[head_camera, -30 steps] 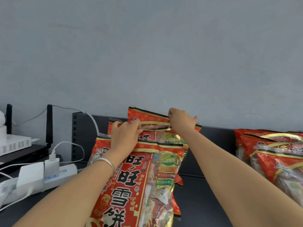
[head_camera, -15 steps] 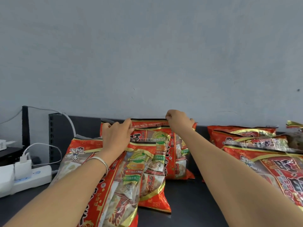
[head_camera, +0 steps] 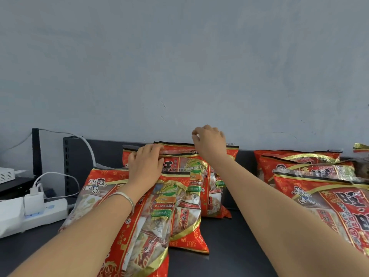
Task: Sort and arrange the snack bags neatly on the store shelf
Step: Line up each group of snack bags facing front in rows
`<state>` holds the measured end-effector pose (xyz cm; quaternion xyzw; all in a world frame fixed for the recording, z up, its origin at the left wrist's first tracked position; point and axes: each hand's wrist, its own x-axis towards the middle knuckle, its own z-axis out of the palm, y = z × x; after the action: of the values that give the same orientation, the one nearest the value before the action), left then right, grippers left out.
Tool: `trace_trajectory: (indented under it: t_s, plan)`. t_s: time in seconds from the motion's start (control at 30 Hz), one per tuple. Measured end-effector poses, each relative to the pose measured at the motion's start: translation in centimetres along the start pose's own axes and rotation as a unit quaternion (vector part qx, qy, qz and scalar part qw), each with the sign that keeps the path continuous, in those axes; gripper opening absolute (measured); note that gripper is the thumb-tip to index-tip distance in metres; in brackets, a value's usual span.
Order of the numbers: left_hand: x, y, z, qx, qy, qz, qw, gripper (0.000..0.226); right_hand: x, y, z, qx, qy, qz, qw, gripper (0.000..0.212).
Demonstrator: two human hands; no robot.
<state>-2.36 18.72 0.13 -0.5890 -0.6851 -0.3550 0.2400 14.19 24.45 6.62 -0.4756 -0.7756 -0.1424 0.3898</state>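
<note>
Nearest, our two bare forearms reach forward over the dark shelf [head_camera: 229,246], the left wrist wearing a silver bangle [head_camera: 125,197]. Under that forearm lies the closest red rice-cracker bag [head_camera: 143,236], leaning back against the next ones. Our left hand [head_camera: 146,166] rests palm-down on the top edges of these leaning bags, its fingers [head_camera: 151,148] curled together over the top seam of the middle bag [head_camera: 187,188]; whether they pinch it or only press we cannot tell. Just beyond those fingertips stands the rear bag [head_camera: 221,188], upright near the wall. Our right hand [head_camera: 209,142] sits above that bag's top seam, fingers bent and slightly apart, thumb and forefinger close but seemingly gripping nothing. Right of the right arm, well apart from the fingers, a second stack of red bags [head_camera: 319,186] lies overlapping. Left of the left hand sit a white power strip [head_camera: 46,213] with a plugged charger [head_camera: 35,197] and cables. Farthest, behind both hands, rises the grey-blue wall [head_camera: 179,66].
</note>
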Motion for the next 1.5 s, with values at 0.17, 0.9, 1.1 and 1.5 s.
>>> trace_trajectory:
  t_s: [0.17,0.9,1.1,1.5]
  plan:
    - [-0.7,-1.2,-1.0,-0.002,0.005,0.061,0.998,0.027,-1.3,-3.2,1.6,-0.042,-0.1,-0.131,0.985,0.034]
    - [-1.7,4.6,-2.8,-0.108,-0.076,0.103,0.986,0.01,-1.0,1.3,-2.8,-0.1,-0.126,-0.069,0.985,0.026]
    - [-2.0,6.3,-1.2,-0.074,-0.038,0.097,0.992,0.012,-2.6,4.3,-2.9,-0.048,-0.193,0.032,0.98,0.033]
    - [-3.1,5.5,-1.5,-0.047,-0.017,0.013,0.999,0.027,-5.2,0.6,-2.2,-0.055,-0.235,-0.092,0.966,0.018]
